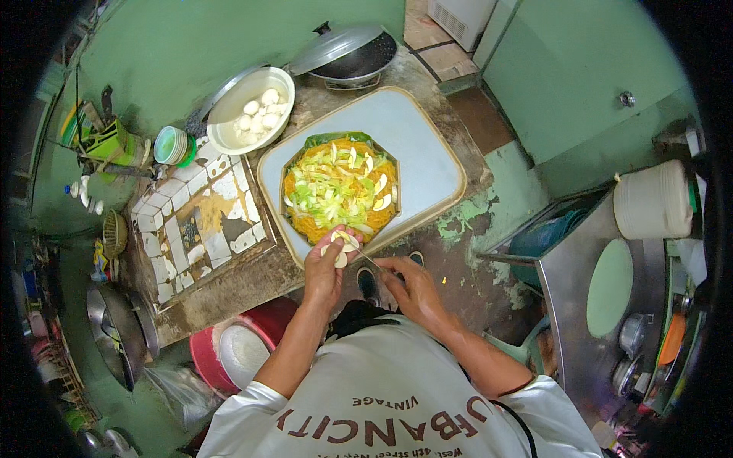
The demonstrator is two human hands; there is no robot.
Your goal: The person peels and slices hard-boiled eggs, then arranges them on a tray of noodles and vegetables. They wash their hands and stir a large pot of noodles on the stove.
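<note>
My left hand (325, 269) holds slices of boiled egg (342, 246) at the near edge of an octagonal tray of noodles (312, 220). My right hand (409, 283) is closed on a thin tool, perhaps a knife, whose tip reaches the egg; its handle is hidden in my fingers. Chopped pale green cabbage (338, 197) lies over the orange noodles, with egg wedges (382, 201) along the right and far sides. A leaf lines the far side of the octagonal tray, which stands on a larger light-blue tray (432, 154).
A white bowl of peeled eggs in water (220, 129) stands beyond the tray, beside a lidded wok (366, 54). A broken-tiled sink (215, 229) is at left, with stacked tubs (167, 146) near it. A metal counter (578, 297) stands at right.
</note>
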